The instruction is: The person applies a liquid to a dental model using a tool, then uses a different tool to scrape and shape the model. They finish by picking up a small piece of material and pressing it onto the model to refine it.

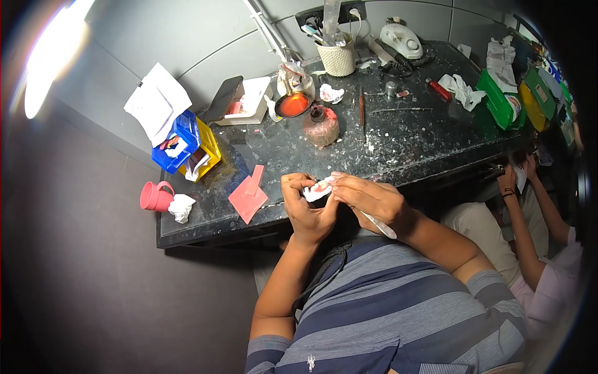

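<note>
My left hand [304, 209] is closed around a white dental cast [318, 190] with pink wax on it, held up just past the table's front edge. In my right hand [372, 198] is a slim metal wax spatula [380, 226]; its flat, whitish end points down toward my body. The fingertips of this hand touch the cast's right side, and they hide the spatula's other end. Left of my hands, a pink wax sheet [247, 201] lies on the table with a narrow wax strip on top.
A burner bottle [321, 128] stands mid-table, near a pan of red wax [293, 105] and a red-handled tool [361, 109]. At left are a pink mug [156, 196] and blue bin [177, 146]. Another person's hands [520, 174] hold something white at right.
</note>
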Available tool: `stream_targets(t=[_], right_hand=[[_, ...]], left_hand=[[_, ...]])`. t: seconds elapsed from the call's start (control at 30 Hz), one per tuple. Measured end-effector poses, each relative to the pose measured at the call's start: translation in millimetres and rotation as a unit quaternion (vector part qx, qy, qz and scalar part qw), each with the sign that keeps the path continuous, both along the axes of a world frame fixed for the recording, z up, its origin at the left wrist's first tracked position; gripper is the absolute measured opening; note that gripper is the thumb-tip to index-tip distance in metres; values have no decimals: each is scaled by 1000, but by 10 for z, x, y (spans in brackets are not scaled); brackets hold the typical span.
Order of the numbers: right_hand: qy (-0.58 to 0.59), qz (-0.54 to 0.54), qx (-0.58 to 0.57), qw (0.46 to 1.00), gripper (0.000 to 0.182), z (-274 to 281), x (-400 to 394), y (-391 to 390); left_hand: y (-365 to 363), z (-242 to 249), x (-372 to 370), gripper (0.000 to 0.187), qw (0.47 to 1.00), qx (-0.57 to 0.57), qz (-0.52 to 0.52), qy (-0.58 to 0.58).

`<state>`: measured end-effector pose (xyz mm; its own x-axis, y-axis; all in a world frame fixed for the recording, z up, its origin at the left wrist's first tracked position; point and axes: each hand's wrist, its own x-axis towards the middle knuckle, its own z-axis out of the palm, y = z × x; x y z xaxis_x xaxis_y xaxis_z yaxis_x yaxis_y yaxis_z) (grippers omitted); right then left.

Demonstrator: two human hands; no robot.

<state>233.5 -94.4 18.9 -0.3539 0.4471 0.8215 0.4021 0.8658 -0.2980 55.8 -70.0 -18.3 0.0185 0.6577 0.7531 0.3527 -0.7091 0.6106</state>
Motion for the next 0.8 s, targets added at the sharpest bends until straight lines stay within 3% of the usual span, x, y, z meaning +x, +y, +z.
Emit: stream_targets(t=[0.33, 0.53, 0.6, 0.73, 0.8], right_hand=[[95, -31, -29, 995, 20, 152, 14, -14], [86, 44, -86, 992, 18, 111, 87, 50], [83, 131, -88, 984, 21, 120, 72, 74], [40, 57, -72, 995, 24, 90, 45, 85], [36, 22, -84, 996, 23, 122, 43, 67]], left_hand=[[-44, 84, 19, 48, 999, -6, -39, -9], [-30, 88, -63, 52, 987, -75, -127, -61], [12, 71, -99, 52, 986, -71, -143, -42], [28, 81, -122, 51, 982, -54, -178, -32], [-31, 105, -71, 51, 965, -134, -199, -106]])
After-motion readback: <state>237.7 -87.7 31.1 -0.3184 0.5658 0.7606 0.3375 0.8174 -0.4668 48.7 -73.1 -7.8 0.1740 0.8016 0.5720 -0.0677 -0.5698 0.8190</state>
